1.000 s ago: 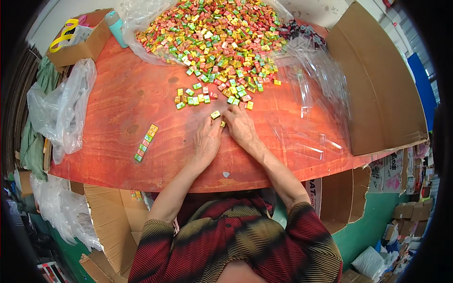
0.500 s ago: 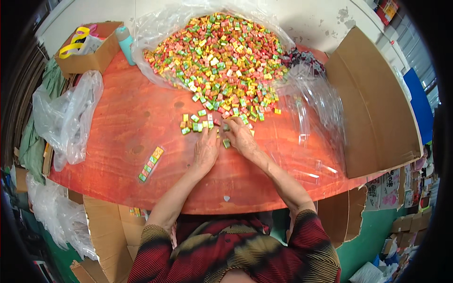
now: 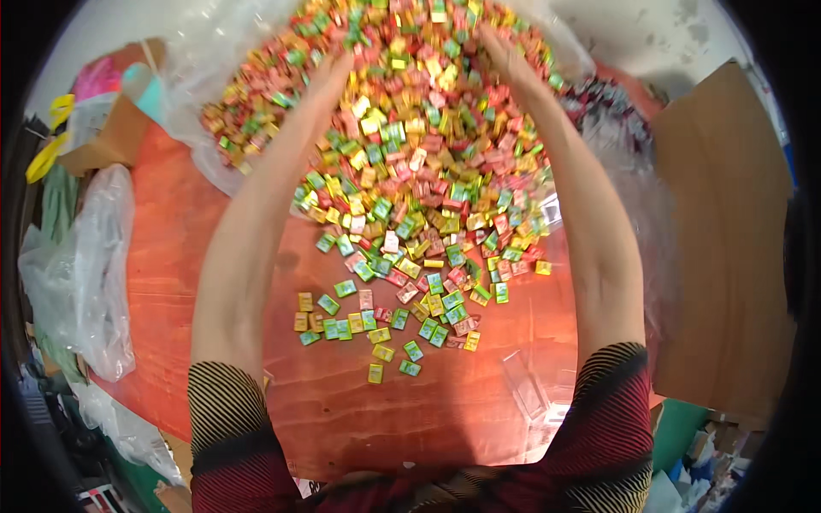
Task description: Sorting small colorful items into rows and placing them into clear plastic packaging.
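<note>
A big heap of small wrapped candies (image 3: 428,162), in red, yellow, green and orange, lies on an opened clear plastic bag (image 3: 205,162). Both my arms stretch far forward over it. My left hand (image 3: 336,65) is at the heap's upper left part, its fingers blurred and not distinguishable among the wrappers. On the upper right part of the heap is my right hand (image 3: 503,53), likewise smeared, so what either hand holds cannot be made out. Nearer to me, several loose candies (image 3: 379,336) lie scattered between my forearms on the red wooden table (image 3: 342,427).
At left stand a cardboard box (image 3: 111,137) holding bags, a light-blue bottle (image 3: 144,92) and a crumpled plastic bag (image 3: 94,274). A tall cardboard panel (image 3: 723,239) rises at right. A clear plastic tray (image 3: 523,389) lies near my right elbow.
Both hands have left the loose candies near the table's middle and reached forward onto the heap. The view has shifted closer to the heap, and more loose candies show.
</note>
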The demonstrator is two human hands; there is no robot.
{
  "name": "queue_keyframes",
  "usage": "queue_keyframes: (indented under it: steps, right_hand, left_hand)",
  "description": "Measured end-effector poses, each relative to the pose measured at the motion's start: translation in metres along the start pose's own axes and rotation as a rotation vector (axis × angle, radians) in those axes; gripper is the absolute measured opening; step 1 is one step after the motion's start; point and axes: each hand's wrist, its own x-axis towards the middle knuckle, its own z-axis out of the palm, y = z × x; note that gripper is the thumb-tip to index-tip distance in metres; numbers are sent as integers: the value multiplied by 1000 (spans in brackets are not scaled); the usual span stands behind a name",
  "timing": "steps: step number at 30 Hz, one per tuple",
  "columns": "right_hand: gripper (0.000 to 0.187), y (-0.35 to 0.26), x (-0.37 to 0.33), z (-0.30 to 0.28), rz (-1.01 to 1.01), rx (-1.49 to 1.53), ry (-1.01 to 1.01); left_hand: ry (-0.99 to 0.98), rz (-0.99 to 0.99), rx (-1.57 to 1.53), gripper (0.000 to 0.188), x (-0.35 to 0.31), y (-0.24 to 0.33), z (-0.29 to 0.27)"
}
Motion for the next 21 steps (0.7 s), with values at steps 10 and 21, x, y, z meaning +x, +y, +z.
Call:
queue_keyframes:
  steps: [10, 21]
  right_hand:
    - [40, -44, -4, 83, 141, 300, 126]
    - [35, -95, -136, 89, 332, 740, 165]
  left_hand:
    - [84, -262, -442, 40, -2, 23, 71]
    - [207, 95, -501, 32, -107, -10, 60]
